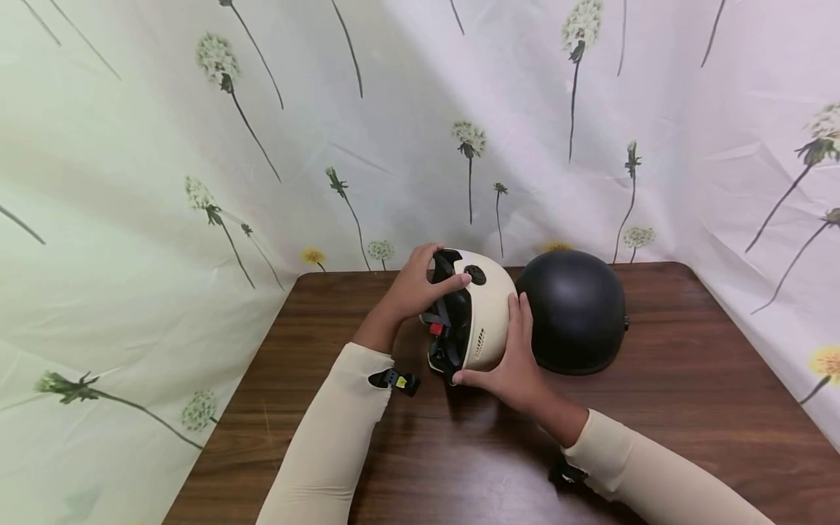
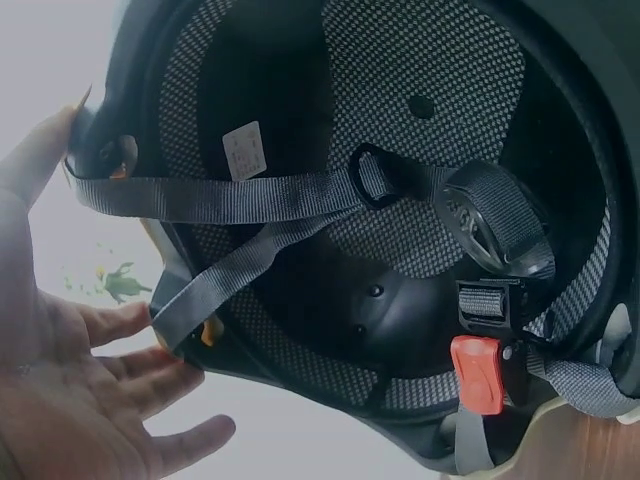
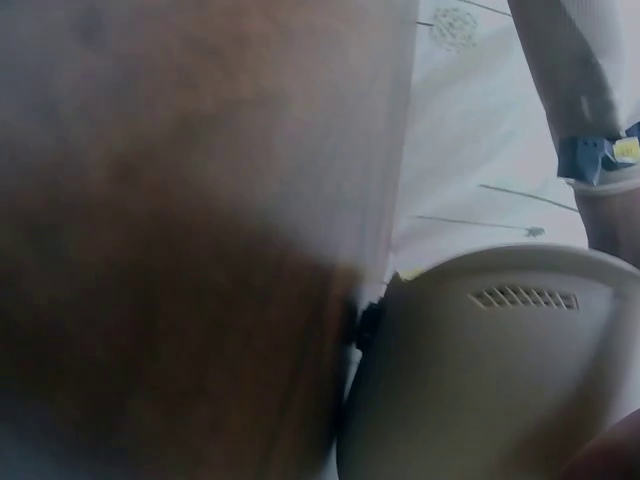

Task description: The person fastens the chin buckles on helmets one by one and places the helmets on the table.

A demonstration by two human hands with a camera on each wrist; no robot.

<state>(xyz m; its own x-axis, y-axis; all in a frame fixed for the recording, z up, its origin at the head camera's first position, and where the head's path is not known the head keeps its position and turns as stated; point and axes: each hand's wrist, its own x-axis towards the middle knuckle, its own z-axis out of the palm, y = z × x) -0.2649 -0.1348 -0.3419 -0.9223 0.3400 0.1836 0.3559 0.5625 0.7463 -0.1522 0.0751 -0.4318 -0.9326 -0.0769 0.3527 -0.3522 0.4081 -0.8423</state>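
A cream helmet is tipped on its side, its hollow facing left, between both hands. My left hand grips the upper rim, thumb on the shell beside a round black vent. With fingers on the outer shell and thumb at the lower rim, my right hand holds the near side. Inside, the left wrist view shows grey straps, a red buckle, mesh padding and a white label. Slotted vents mark the shell in the right wrist view.
A matte black helmet rests dome up on the brown wooden table, right against the cream one in the head view. Behind the table's back edge hangs a white cloth printed with dandelions.
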